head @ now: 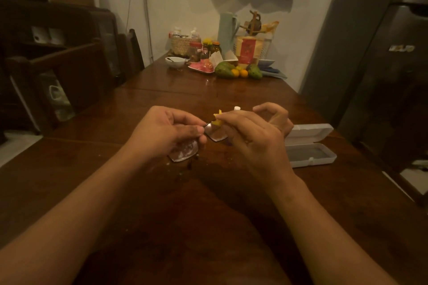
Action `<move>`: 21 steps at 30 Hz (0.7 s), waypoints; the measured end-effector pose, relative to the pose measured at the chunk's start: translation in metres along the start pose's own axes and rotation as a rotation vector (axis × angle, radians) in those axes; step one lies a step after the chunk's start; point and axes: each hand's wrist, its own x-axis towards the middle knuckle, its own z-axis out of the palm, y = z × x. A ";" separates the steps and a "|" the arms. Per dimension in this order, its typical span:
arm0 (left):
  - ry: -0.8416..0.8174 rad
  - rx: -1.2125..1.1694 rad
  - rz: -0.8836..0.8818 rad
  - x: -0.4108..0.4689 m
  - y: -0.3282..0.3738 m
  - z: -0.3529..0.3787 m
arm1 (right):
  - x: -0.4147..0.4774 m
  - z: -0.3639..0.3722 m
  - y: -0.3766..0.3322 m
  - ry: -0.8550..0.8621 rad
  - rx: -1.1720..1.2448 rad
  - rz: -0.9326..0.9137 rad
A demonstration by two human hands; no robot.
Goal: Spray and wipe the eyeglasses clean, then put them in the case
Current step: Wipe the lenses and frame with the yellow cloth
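Wiping step: left hand (165, 133) pinches glasses (215, 134), right hand (252, 132) pinches yellow cloth (217, 120) on lens; next, open case (310, 146) near table's (162, 192) right edge.

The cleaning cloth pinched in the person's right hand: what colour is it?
Yellow. The cloth shows best, and only, in the head view, pressed on the eyeglasses.

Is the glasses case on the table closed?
No, the white case lies open beside the right hand, its lid tipped back and its inside empty.

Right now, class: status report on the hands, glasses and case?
Left hand holds eyeglasses. Right hand rubs lens with yellow cloth. Case open, nothing in the way.
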 end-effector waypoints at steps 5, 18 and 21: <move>-0.016 -0.053 0.038 0.001 0.003 -0.002 | 0.002 -0.001 0.000 -0.020 0.077 -0.055; -0.031 -0.078 0.032 0.002 -0.001 -0.004 | -0.005 0.005 0.006 -0.125 0.014 -0.002; -0.033 -0.087 0.036 0.004 -0.003 -0.004 | -0.004 0.007 0.002 -0.104 -0.015 -0.053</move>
